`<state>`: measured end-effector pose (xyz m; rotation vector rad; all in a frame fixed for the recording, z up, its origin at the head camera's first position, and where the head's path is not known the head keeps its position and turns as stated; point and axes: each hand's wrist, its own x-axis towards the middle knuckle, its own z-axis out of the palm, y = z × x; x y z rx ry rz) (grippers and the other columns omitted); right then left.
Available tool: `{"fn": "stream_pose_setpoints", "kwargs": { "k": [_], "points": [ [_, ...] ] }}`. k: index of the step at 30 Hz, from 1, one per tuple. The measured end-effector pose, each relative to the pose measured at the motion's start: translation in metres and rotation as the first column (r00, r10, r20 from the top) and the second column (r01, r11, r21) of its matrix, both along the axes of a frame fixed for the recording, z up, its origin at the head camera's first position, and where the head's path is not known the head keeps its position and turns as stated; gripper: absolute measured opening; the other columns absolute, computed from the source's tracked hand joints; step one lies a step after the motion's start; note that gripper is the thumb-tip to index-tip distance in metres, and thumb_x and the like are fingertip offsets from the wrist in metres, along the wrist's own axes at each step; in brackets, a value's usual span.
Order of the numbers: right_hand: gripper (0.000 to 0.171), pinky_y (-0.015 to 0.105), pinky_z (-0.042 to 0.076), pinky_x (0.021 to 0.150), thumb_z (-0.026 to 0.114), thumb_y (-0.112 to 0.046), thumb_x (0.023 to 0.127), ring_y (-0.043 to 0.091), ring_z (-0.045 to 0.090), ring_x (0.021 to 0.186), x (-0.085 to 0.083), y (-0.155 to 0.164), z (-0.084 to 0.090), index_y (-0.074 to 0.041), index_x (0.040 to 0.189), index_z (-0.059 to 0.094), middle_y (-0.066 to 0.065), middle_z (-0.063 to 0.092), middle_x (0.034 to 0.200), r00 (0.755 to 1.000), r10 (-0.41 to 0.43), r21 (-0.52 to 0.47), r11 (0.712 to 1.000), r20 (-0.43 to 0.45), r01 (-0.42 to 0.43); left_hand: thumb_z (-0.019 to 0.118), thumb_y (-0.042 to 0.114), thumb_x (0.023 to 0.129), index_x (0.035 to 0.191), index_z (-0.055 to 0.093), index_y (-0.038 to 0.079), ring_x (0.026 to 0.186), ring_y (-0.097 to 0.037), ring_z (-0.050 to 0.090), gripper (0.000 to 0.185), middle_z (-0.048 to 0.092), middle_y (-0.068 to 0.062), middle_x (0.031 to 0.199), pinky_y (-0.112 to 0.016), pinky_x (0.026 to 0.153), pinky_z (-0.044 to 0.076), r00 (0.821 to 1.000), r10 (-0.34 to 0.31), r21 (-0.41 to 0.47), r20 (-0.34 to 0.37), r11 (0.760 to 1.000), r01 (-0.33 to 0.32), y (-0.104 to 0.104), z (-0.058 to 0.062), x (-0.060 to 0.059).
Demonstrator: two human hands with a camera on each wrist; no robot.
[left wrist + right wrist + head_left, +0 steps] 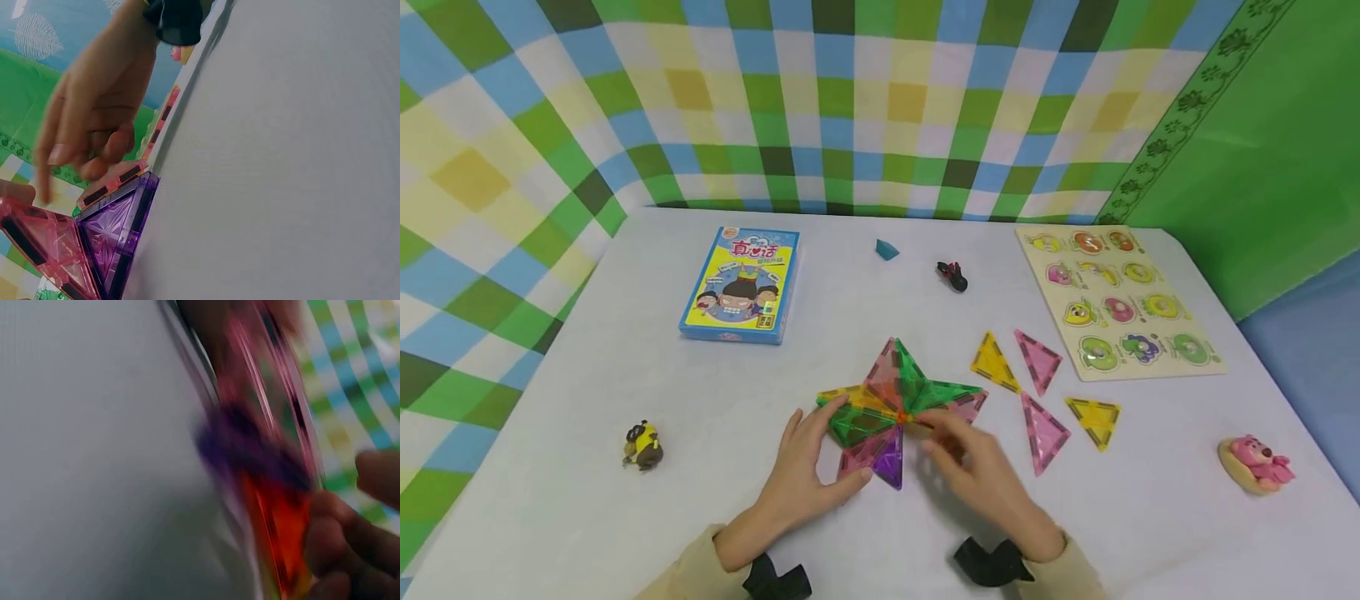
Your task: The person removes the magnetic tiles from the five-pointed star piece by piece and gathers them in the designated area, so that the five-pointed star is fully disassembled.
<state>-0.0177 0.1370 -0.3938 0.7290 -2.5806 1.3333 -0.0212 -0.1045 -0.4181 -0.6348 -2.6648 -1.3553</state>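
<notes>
Specimen: five-pointed star of translucent triangular plastic tiles in green, pink, yellow and purple (886, 398), on the white cloth-covered surface (602, 375), directly in front of the person, between both hands.

Left grip (805, 475): thumb and fingers spread apart, fingers touching the yellow-and-green point at left, thumb by the lower pink tile (859, 454). Right grip (977, 467): fingertips at the centre and right side of the star; blur in the right wrist view, so cannot tell whether they pinch a tile.

Handling (judged): tiles light, stiff, smooth, a little slippery. Dark strips along the edges look like magnets, so joints should snap together but hinge or part under a sideways push. Weak spot is the seam, not the plastic. Best hold: outer edges of one tile, near a corner, other hand bracing the neighbouring points. Same for the loose flat pink triangular tiles (1047, 435) and yellow triangular tiles (1097, 421) at right: lift by opposite edges.
</notes>
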Motion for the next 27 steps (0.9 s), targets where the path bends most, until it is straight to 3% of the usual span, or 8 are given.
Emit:
{"fn": "stream_pose_setpoints", "kwargs": {
  "k": [2,5,7,10,12,16,21,27],
  "points": [
    [0.040,0.019,0.044,0.055,0.060,-0.011,0.088,0.001,0.050,0.064,0.005,-0.020,0.000,-0.009,0.126,0.049,-0.004,0.059,0.087,0.978,0.199,-0.002,0.980,0.060,-0.200,0.071,0.038,0.071,0.137,0.034,0.010,0.124,-0.029,0.037,0.081,0.046,-0.010,0.132,-0.054,0.103,0.009,1.000,-0.006,0.011,-0.012,1.000,0.007,0.001,0.000,0.000],
    [0.047,0.017,0.045,0.060,0.059,-0.024,0.089,0.002,0.050,0.071,0.011,-0.037,0.000,-0.012,0.132,0.044,-0.006,0.055,0.100,0.945,0.306,0.040,0.949,0.117,-0.312,0.071,0.038,0.072,0.137,0.036,0.010,0.124,-0.028,0.037,0.079,0.046,-0.009,0.132,-0.054,0.102,0.009,1.000,-0.007,0.026,-0.019,1.000,0.007,0.002,0.000,-0.001],
    [0.047,0.017,0.045,0.062,0.060,-0.027,0.087,0.003,0.050,0.073,0.014,-0.042,-0.001,-0.011,0.129,0.046,-0.006,0.054,0.105,0.946,0.304,0.065,0.948,0.113,-0.312,0.070,0.039,0.073,0.136,0.037,0.010,0.123,-0.027,0.038,0.077,0.047,-0.009,0.131,-0.054,0.102,0.009,1.000,-0.005,0.033,-0.019,0.999,0.005,0.001,0.000,-0.002],
    [0.043,0.017,0.044,0.062,0.064,-0.028,0.083,0.005,0.051,0.073,0.016,-0.045,-0.005,-0.010,0.120,0.052,-0.005,0.055,0.097,0.958,0.275,0.060,0.958,0.078,-0.280,0.070,0.036,0.076,0.132,0.042,0.011,0.118,-0.025,0.044,0.068,0.054,-0.007,0.123,-0.055,0.101,0.011,1.000,0.011,0.080,-0.018,0.997,-0.009,-0.001,-0.002,-0.003],
    [0.040,0.017,0.044,0.061,0.068,-0.027,0.080,0.006,0.052,0.072,0.018,-0.046,-0.007,-0.010,0.114,0.056,-0.004,0.056,0.092,0.965,0.252,0.018,0.967,0.073,-0.253,0.069,0.029,0.079,0.127,0.049,0.011,0.108,-0.021,0.054,0.055,0.061,-0.005,0.113,-0.056,0.100,0.014,0.999,0.034,0.145,-0.009,0.989,-0.032,-0.003,-0.003,-0.004],
    [0.028,0.019,0.046,0.057,0.070,-0.025,0.077,0.005,0.053,0.068,0.022,-0.050,-0.010,-0.012,0.101,0.062,-0.005,0.059,0.083,0.981,0.169,-0.083,0.983,0.098,-0.161,0.069,0.011,0.079,0.113,0.059,0.012,0.094,-0.017,0.058,0.035,0.068,-0.001,0.093,-0.050,0.093,0.029,0.996,0.087,0.260,0.030,0.961,-0.091,-0.004,-0.004,-0.008],
    [0.021,0.020,0.047,0.056,0.072,-0.014,0.078,0.004,0.052,0.065,0.026,-0.055,-0.013,-0.012,0.096,0.061,-0.004,0.060,0.082,0.991,0.090,-0.118,0.990,0.097,-0.079,0.068,0.002,0.078,0.110,0.061,0.006,0.092,-0.023,0.057,0.033,0.063,-0.009,0.104,-0.045,0.085,0.035,0.993,0.100,0.289,0.071,0.950,-0.116,-0.004,-0.003,-0.010],
    [0.026,0.021,0.048,0.058,0.070,-0.003,0.077,0.007,0.054,0.070,0.028,-0.055,-0.017,-0.008,0.100,0.058,0.000,0.060,0.088,0.992,0.109,-0.128,0.987,0.069,-0.099,0.066,0.004,0.080,0.112,0.060,0.007,0.084,-0.015,0.061,0.033,0.059,-0.009,0.108,-0.042,0.085,0.038,0.987,0.102,0.294,0.126,0.946,-0.135,-0.005,-0.001,-0.008]
  ]
}}
